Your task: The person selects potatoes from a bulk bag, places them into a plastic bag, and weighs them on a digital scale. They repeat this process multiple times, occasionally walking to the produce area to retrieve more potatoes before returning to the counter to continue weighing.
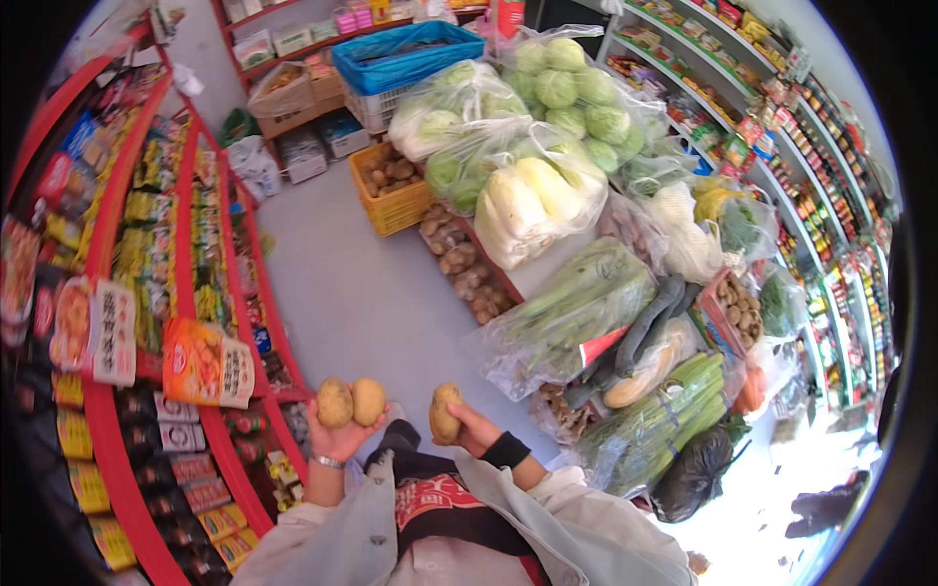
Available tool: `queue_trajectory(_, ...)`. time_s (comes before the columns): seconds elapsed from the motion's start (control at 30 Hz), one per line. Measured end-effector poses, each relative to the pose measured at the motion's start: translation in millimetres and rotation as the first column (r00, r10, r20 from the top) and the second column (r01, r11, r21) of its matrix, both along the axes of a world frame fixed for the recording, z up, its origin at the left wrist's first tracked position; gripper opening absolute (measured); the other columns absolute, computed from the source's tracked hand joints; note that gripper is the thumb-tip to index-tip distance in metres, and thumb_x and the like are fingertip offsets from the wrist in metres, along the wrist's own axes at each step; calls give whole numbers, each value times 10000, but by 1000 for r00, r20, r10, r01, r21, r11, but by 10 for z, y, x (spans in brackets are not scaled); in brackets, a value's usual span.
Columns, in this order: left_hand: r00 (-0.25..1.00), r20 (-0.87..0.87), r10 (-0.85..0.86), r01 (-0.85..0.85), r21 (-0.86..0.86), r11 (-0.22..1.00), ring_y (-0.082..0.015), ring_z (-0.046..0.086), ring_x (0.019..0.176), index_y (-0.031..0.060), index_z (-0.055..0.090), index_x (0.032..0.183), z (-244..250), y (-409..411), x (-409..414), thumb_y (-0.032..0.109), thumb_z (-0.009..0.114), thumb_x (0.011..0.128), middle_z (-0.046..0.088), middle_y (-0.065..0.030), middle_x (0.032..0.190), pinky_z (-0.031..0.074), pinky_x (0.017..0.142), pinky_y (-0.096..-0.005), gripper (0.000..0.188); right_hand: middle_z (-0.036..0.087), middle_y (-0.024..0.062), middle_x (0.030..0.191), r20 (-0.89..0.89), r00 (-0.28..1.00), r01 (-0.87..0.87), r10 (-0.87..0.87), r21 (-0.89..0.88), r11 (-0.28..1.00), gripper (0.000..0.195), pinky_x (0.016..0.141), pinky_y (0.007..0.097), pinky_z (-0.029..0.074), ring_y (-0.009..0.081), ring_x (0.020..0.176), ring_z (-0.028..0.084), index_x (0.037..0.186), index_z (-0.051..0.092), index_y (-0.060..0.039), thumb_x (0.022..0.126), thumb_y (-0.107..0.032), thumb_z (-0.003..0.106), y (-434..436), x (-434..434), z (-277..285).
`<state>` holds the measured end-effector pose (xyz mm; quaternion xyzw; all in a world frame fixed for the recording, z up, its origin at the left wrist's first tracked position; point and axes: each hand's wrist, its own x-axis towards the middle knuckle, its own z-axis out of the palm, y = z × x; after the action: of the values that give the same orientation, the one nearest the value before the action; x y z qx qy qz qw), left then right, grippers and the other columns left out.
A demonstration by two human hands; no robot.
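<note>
Two potatoes rest side by side in my left hand, palm up, with a metal watch band at the wrist. My right hand grips a single longer potato, held upright by the fingers, and a black band circles that wrist. Both hands are in front of my body above the grey floor, a short gap apart. Past them stands a yellow plastic crate with more potatoes in it. Bagged brown produce, not clear in kind, lies beside that crate.
A produce stand on the right holds bagged cabbages, napa cabbage, wrapped leafy greens and a box of small round produce. Red shelves of packaged goods run close on the left. A blue-lined crate stands at the back.
</note>
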<state>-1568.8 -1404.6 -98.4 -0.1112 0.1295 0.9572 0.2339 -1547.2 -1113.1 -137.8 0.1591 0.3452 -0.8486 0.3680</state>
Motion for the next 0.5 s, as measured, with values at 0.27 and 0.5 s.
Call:
queue_trajectory(0.27, 960, 97, -264, 270, -51, 962, -529, 324, 1376, 125, 525, 1330, 45, 133, -2303, 627, 640, 777, 395, -188, 1500, 360, 1100, -603, 756, 553, 36, 1249, -50, 930, 366, -365, 5, 931, 575, 905, 432, 530, 193, 1132, 565, 1440, 399, -136, 970, -376, 628, -128, -1157, 206)
queue_trajectory(0.5, 942, 220, -253, 255, 17, 967, -451, 387, 1353, 122, 527, 1295, -271, 496, -3346, 564, 591, 858, 461, -143, 1433, 344, 1117, -620, 625, 564, 26, 1189, 7, 953, 296, -303, 194, 935, 547, 796, 383, 535, 168, 1029, 582, 1391, 446, -128, 961, -408, 634, -110, -2222, 67)
